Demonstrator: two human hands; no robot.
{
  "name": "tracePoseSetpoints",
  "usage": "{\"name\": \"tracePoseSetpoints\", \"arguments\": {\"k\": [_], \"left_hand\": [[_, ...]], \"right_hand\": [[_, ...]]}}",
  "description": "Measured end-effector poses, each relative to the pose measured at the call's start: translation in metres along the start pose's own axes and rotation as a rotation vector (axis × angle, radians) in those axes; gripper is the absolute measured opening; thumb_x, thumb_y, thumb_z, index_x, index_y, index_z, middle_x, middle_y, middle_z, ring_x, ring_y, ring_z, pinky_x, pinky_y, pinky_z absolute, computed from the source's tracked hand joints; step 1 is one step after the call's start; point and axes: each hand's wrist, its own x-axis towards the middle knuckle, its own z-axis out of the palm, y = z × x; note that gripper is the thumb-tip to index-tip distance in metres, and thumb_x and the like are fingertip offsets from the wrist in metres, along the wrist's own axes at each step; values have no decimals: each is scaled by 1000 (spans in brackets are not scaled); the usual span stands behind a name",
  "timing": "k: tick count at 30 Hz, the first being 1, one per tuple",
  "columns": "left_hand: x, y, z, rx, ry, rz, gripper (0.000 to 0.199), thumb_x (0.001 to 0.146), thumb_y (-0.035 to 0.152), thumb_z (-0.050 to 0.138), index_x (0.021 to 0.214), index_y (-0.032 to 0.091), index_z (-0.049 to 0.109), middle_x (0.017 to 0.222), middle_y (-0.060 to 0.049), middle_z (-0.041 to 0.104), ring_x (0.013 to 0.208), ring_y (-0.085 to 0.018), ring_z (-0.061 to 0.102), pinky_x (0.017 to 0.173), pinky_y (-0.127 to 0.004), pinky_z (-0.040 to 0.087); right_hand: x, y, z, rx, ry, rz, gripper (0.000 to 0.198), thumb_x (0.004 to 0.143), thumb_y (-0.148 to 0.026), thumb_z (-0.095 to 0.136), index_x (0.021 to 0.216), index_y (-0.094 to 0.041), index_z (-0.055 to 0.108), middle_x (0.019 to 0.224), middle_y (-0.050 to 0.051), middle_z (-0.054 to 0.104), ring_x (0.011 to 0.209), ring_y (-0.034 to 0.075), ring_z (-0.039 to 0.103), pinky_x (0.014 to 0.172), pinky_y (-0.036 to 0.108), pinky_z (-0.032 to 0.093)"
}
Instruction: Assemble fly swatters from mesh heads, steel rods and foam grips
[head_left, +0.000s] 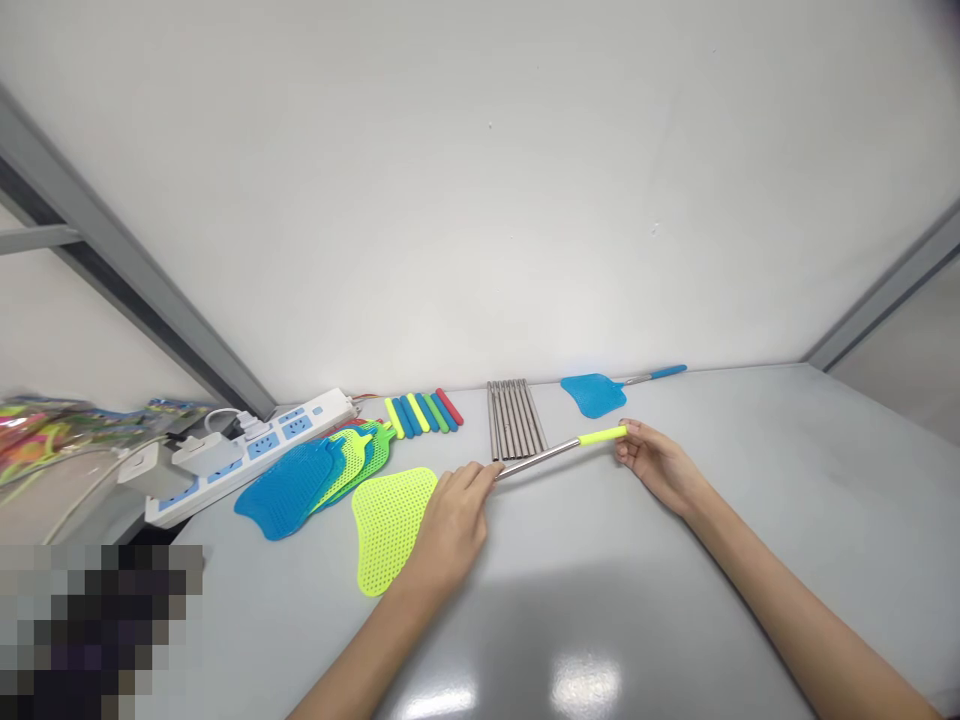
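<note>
The left hand (457, 510) is closing around the yellow swatter at its neck, with the thumb and fingers wrapping the near end of the rod (541, 458); the hand is hiding the joint between rod and head. The yellow head (391, 528) is spreading out to the left of that hand, over the middle of the bench (750, 500). The right hand (658, 465) is pinching the far tip of the yellow grip (602, 436) between nearly closed fingertips, its other fingers curling in. The rod is slanting up to the right between the hands, passing just in front of the loose rods (516, 420), which are lying side by side near the middle of the bench's back edge.

Left of those, the loose grips (424, 413), in yellow, blue, green and red, are lying in a slanting row near the same edge. Nearer the left edge, the loose heads (289, 487) are overlapping in a fanned pile, blue on top, with yellow and green showing beneath. A power strip (277, 440) is running along the left edge up toward the back left corner, and white plugs (206, 455) are sitting in it. Right of the rods, a blue swatter (595, 394) is lying along the back edge, its handle pointing toward the back right corner.
</note>
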Motion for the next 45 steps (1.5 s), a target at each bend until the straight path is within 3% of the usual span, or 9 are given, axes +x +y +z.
{"name": "tracePoseSetpoints", "arguments": {"k": [24,45], "left_hand": [[0,-3,2,4,-31,11,47,76,1,30,114,24,45,86,-3,52,78,-17,45,68,-31,34],[0,1,5,-61,-17,41,31,86,19,29,111,23,45,91,-3,53,80,-16,45,70,-31,33]], "right_hand": [[-1,0,-2,45,-34,-2,15,69,-29,57,80,-19,55,65,-1,47,56,10,46,53,23,38],[-3,5,-1,-237,-133,17,19,67,-34,60,75,-16,58,67,1,50,59,9,42,59,24,35]]}}
